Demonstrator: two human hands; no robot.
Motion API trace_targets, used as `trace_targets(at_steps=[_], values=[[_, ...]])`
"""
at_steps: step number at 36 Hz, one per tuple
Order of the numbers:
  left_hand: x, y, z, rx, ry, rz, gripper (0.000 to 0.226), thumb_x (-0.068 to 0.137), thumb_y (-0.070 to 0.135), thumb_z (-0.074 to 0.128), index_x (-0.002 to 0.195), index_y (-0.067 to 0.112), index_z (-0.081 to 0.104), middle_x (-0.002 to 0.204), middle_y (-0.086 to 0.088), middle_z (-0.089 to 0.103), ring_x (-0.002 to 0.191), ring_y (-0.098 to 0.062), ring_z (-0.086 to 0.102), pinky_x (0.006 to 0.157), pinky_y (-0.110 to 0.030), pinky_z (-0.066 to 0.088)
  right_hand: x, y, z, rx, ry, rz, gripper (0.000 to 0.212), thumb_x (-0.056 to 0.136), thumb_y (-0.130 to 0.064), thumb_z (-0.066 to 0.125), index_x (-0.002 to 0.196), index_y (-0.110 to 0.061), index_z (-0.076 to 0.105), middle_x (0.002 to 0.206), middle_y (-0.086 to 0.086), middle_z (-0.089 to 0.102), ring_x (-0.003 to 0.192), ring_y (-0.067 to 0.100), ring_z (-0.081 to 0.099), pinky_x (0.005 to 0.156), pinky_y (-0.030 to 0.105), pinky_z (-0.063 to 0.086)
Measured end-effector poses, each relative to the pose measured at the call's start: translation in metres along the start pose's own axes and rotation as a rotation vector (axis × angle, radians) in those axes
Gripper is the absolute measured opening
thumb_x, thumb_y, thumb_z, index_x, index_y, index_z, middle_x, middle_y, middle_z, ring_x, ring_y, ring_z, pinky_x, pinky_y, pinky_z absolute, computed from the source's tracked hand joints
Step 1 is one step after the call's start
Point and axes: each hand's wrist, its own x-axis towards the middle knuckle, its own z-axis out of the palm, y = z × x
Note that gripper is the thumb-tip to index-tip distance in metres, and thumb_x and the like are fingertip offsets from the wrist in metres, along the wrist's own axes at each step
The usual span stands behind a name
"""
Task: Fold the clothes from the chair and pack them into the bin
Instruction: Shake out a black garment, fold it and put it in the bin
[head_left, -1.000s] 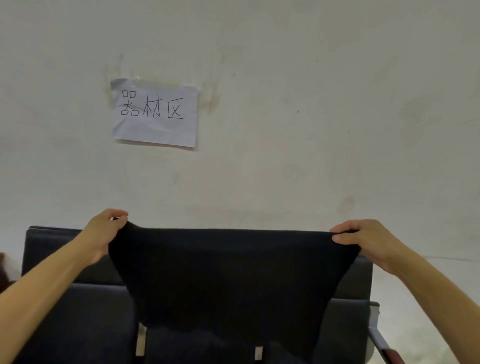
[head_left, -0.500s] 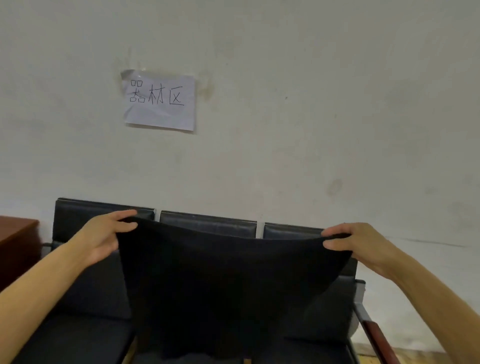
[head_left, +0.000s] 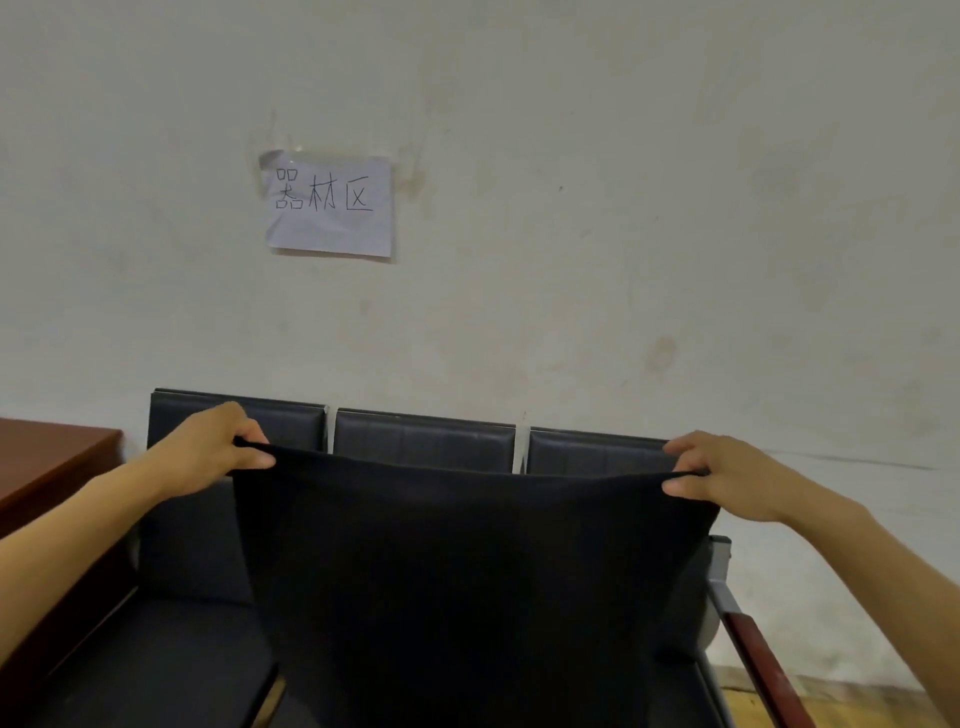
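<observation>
A black garment (head_left: 467, 582) hangs spread out in front of me, stretched wide by its top edge. My left hand (head_left: 218, 449) pinches the top left corner between thumb and fingers. My right hand (head_left: 722, 475) pinches the top right corner the same way. Behind the cloth stands a black three-seat chair (head_left: 423, 439) against the wall; the cloth hides most of its middle and right seats. No bin is in view.
A reddish-brown wooden desk (head_left: 47, 462) stands at the left, next to the chair. The chair's right armrest (head_left: 763, 670) has a red-brown top. A paper sign (head_left: 328, 203) is taped to the white wall above. Wooden floor (head_left: 857, 709) shows at the bottom right.
The garment's top edge has dropped lower in the view and now sags in front of the backrests, which were hidden a second ago. The desk has come into sight. Both hands keep their hold.
</observation>
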Motion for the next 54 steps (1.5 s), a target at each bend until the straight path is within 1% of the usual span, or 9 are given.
trace_targets(at_steps=[4,9,15,20,31,39,44,48,54], values=[[0.005,-0.002,0.001,-0.033,0.005,0.061,0.010,0.083,0.015,0.071,0.091,0.011,0.066,0.102,0.007,0.054,0.097,-0.014,0.052,0.081,-0.025,0.038,0.003,-0.001,0.001,0.023,-0.028,-0.033,0.007,0.092,-0.029,0.059,0.092,-0.030,0.066,0.126,-0.006,0.058,0.115,0.013,0.053,0.101,0.029,0.039],[0.019,-0.001,0.002,-0.046,-0.062,0.095,0.011,0.089,0.018,0.063,0.082,0.026,0.067,0.084,0.009,0.068,0.083,-0.004,0.060,0.068,-0.014,0.039,0.015,-0.014,0.002,0.161,-0.072,-0.041,0.020,0.089,-0.020,0.062,0.076,-0.033,0.069,0.082,-0.012,0.070,0.082,0.005,0.063,0.073,0.016,0.043],[0.054,-0.025,0.012,-0.049,-0.207,0.097,0.018,0.085,0.016,0.068,0.076,0.031,0.070,0.077,0.020,0.069,0.080,0.005,0.061,0.070,-0.011,0.037,0.062,-0.017,0.013,0.193,-0.081,-0.029,0.017,0.090,-0.017,0.061,0.084,-0.030,0.071,0.092,-0.012,0.071,0.090,0.006,0.063,0.088,0.025,0.045],[0.096,-0.067,0.018,-0.023,-0.286,0.063,0.018,0.083,0.013,0.070,0.075,0.029,0.070,0.077,0.013,0.069,0.081,0.001,0.062,0.072,-0.013,0.038,0.118,-0.022,0.027,0.141,-0.069,0.026,0.016,0.090,-0.018,0.061,0.080,-0.029,0.067,0.090,-0.007,0.068,0.090,0.012,0.061,0.085,0.027,0.045],[0.246,-0.121,0.039,-0.001,-0.195,0.155,0.022,0.083,0.013,0.069,0.073,0.032,0.063,0.079,0.011,0.063,0.078,-0.004,0.054,0.065,-0.010,0.032,0.252,-0.046,0.069,0.074,0.000,0.163,0.017,0.091,-0.021,0.060,0.103,-0.014,0.070,0.098,0.002,0.066,0.093,0.017,0.058,0.081,0.027,0.042],[0.299,-0.148,0.082,0.015,-0.165,0.217,0.025,0.084,0.011,0.068,0.075,0.033,0.061,0.079,0.008,0.064,0.081,-0.016,0.058,0.072,-0.027,0.036,0.306,-0.044,0.110,0.009,0.032,0.208,0.022,0.092,-0.020,0.059,0.110,-0.016,0.070,0.111,0.004,0.067,0.100,0.019,0.058,0.088,0.031,0.042],[0.289,-0.173,0.148,0.071,-0.168,0.237,0.015,0.087,0.012,0.065,0.087,0.026,0.070,0.086,0.002,0.069,0.081,-0.018,0.064,0.077,-0.035,0.050,0.312,-0.038,0.173,-0.008,0.011,0.222,0.022,0.093,-0.020,0.057,0.112,-0.020,0.068,0.102,0.001,0.067,0.092,0.015,0.058,0.084,0.029,0.044],[0.254,-0.200,0.226,0.133,-0.134,0.306,0.014,0.087,0.012,0.065,0.097,0.018,0.073,0.093,0.005,0.067,0.087,-0.018,0.063,0.077,-0.031,0.047,0.300,-0.021,0.251,0.020,-0.044,0.208,0.021,0.094,-0.022,0.056,0.110,-0.029,0.067,0.099,-0.004,0.066,0.090,0.012,0.059,0.081,0.029,0.046],[0.163,-0.273,0.394,0.218,-0.075,0.468,0.028,0.062,0.002,0.084,0.084,0.017,0.075,0.089,0.001,0.072,0.084,-0.024,0.070,0.069,-0.040,0.058,0.255,0.022,0.439,-0.050,-0.052,0.100,0.030,0.095,-0.024,0.054,0.124,-0.027,0.061,0.135,-0.005,0.055,0.134,0.013,0.041,0.109,0.028,0.031]])
